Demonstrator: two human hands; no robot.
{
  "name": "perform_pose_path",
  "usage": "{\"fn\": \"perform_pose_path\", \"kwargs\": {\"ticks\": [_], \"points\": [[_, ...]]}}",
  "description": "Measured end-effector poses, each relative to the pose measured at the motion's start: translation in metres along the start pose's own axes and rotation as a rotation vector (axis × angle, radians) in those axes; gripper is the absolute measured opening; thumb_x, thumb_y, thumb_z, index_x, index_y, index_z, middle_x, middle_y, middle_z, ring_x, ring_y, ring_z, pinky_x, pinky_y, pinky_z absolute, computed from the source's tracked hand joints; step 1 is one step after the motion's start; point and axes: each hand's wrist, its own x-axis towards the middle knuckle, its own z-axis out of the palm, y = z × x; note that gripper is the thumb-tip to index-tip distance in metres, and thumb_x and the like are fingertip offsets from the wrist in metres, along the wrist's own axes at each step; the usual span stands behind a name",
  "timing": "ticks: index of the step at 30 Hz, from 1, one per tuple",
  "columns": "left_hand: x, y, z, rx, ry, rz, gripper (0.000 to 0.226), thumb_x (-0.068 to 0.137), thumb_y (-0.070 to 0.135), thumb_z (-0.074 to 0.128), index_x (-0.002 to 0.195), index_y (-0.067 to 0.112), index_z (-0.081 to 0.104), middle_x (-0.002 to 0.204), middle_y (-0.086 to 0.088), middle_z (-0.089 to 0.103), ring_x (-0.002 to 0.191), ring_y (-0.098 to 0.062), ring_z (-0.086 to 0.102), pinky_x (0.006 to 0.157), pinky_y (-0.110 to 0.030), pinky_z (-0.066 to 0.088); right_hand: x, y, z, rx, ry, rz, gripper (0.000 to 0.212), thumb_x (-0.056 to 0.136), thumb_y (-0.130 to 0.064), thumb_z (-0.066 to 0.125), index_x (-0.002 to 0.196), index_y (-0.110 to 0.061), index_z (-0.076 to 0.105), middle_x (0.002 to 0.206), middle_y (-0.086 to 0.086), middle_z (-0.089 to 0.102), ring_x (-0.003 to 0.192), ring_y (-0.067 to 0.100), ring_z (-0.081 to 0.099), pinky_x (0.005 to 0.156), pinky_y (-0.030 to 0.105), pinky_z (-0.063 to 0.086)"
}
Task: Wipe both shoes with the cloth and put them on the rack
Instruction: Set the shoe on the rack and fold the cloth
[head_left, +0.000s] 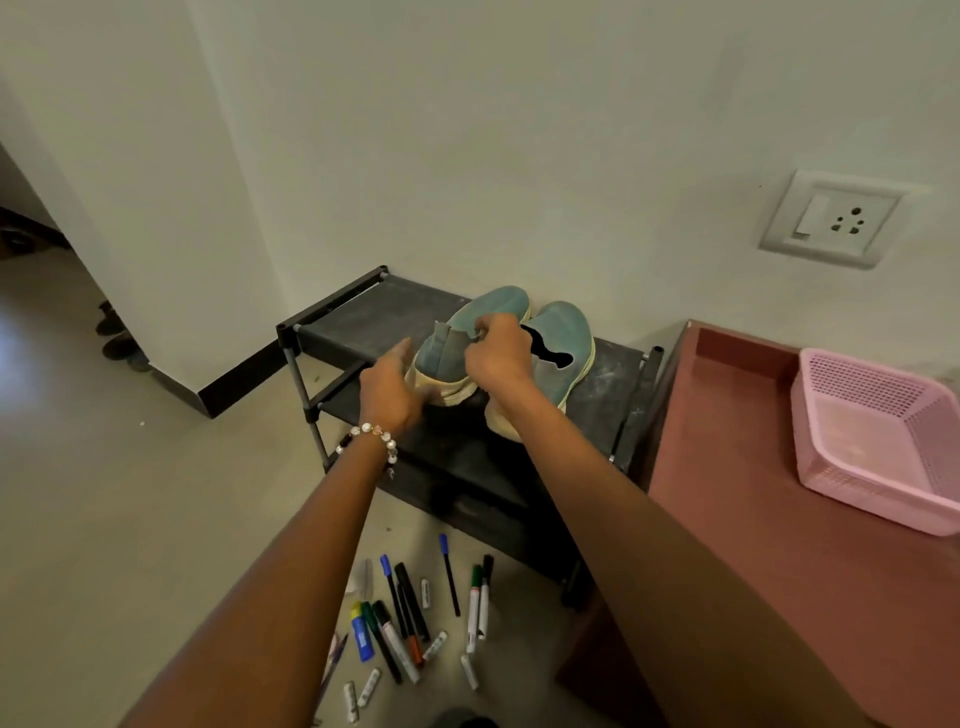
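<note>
The left hand (389, 387), fingers straight and loose, reaches toward the heel of the left teal slip-on shoe (457, 338) and grips nothing. The right hand (496, 351) pinches that shoe's collar at the opening. The second teal shoe (563, 340) lies just beside it, to the right, and both rest on the top shelf of the black shoe rack (363, 317) against the wall. No cloth is in view, so the wiping looks finished; judging by this, only letting go and perhaps squaring the pair remains. Below the rack, markers and pens (415, 618) are scattered on the floor. Further right stands a reddish-brown surface (753, 519) carrying a pink plastic basket (878, 441), with a wall socket (836, 218) above.
</note>
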Motion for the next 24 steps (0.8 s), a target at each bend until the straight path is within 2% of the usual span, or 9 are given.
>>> {"fn": "perform_pose_path", "kwargs": {"ticks": [3, 5, 8, 11, 16, 19, 20, 22, 24], "points": [[-0.021, 0.017, -0.007, -0.145, 0.074, -0.044, 0.044, 0.083, 0.009, 0.071, 0.125, 0.006, 0.059, 0.117, -0.012, 0.066, 0.106, -0.019, 0.063, 0.094, -0.034, 0.051, -0.029, -0.002, -0.031, 0.317, -0.041, 0.044, 0.032, 0.083, 0.01, 0.054, 0.112, -0.001, 0.062, 0.108, 0.014, 0.066, 0.1, 0.026, 0.064, 0.088, 0.041, 0.055], [-0.042, 0.037, -0.01, -0.273, 0.09, -0.063, 0.028, 0.084, 0.009, 0.069, 0.112, 0.007, 0.066, 0.1, -0.011, 0.071, 0.089, -0.017, 0.069, 0.084, -0.034, 0.057, -0.06, -0.001, -0.06, 0.505, -0.081, 0.056, 0.025, 0.087, 0.014, 0.046, 0.105, 0.006, 0.06, 0.092, 0.014, 0.067, 0.082, 0.023, 0.067, 0.074, 0.03, 0.058], [-0.081, 0.075, -0.007, -0.479, 0.073, -0.095, 0.018, 0.088, 0.004, 0.064, 0.105, 0.005, 0.066, 0.089, -0.013, 0.072, 0.074, -0.017, 0.07, 0.068, -0.028, 0.058, -0.109, 0.015, -0.11, 0.594, -0.047, 0.065, 0.027, 0.088, 0.016, 0.04, 0.097, 0.002, 0.061, 0.082, 0.012, 0.067, 0.068, 0.016, 0.066, 0.06, 0.019, 0.056], [-0.124, 0.114, 0.008, -0.606, 0.01, -0.1, 0.015, 0.092, 0.004, 0.057, 0.105, 0.005, 0.065, 0.085, -0.009, 0.072, 0.071, -0.016, 0.068, 0.061, -0.027, 0.057, -0.152, 0.045, -0.161, 0.599, 0.011, 0.097, 0.029, 0.086, 0.017, 0.04, 0.093, 0.0, 0.063, 0.081, 0.013, 0.068, 0.062, 0.014, 0.066, 0.055, 0.019, 0.054], [-0.187, 0.156, 0.055, -0.654, -0.209, -0.053, 0.012, 0.094, 0.003, 0.054, 0.1, 0.008, 0.063, 0.083, -0.007, 0.071, 0.068, -0.014, 0.065, 0.062, -0.027, 0.055, -0.209, 0.103, -0.238, 0.526, 0.18, 0.171, 0.03, 0.086, 0.015, 0.041, 0.087, -0.006, 0.063, 0.078, 0.009, 0.069, 0.06, 0.013, 0.063, 0.054, 0.02, 0.052], [-0.213, 0.172, 0.09, -0.645, -0.347, -0.036, 0.011, 0.094, 0.003, 0.054, 0.101, 0.006, 0.063, 0.083, -0.008, 0.071, 0.066, -0.015, 0.066, 0.061, -0.027, 0.055, -0.231, 0.142, -0.283, 0.425, 0.387, 0.178, 0.029, 0.088, 0.013, 0.041, 0.09, -0.004, 0.064, 0.079, 0.008, 0.068, 0.054, 0.006, 0.062, 0.051, 0.016, 0.05], [-0.221, 0.176, 0.101, -0.634, -0.387, -0.037, 0.011, 0.094, 0.004, 0.055, 0.101, 0.006, 0.063, 0.083, -0.007, 0.071, 0.066, -0.015, 0.066, 0.06, -0.026, 0.055, -0.238, 0.157, -0.296, 0.319, 0.485, 0.177, 0.028, 0.088, 0.012, 0.041, 0.093, -0.002, 0.066, 0.081, 0.009, 0.068, 0.059, 0.008, 0.064, 0.055, 0.017, 0.052], [-0.233, 0.183, 0.12, -0.606, -0.458, -0.044, 0.011, 0.094, 0.005, 0.056, 0.099, 0.009, 0.064, 0.084, -0.008, 0.072, 0.066, -0.015, 0.067, 0.057, -0.024, 0.055, -0.251, 0.184, -0.32, 0.004, 0.699, 0.21, 0.028, 0.086, 0.006, 0.046, 0.098, -0.003, 0.069, 0.091, 0.011, 0.071, 0.082, 0.021, 0.068, 0.078, 0.028, 0.054], [-0.245, 0.189, 0.139, -0.552, -0.519, -0.026, 0.011, 0.094, 0.004, 0.055, 0.097, 0.01, 0.063, 0.084, -0.008, 0.072, 0.065, -0.015, 0.066, 0.054, -0.022, 0.053, -0.261, 0.202, -0.343, -0.246, 0.812, 0.308, 0.029, 0.085, 0.001, 0.051, 0.106, -0.004, 0.069, 0.106, 0.013, 0.069, 0.101, 0.032, 0.062, 0.09, 0.029, 0.046]]}}
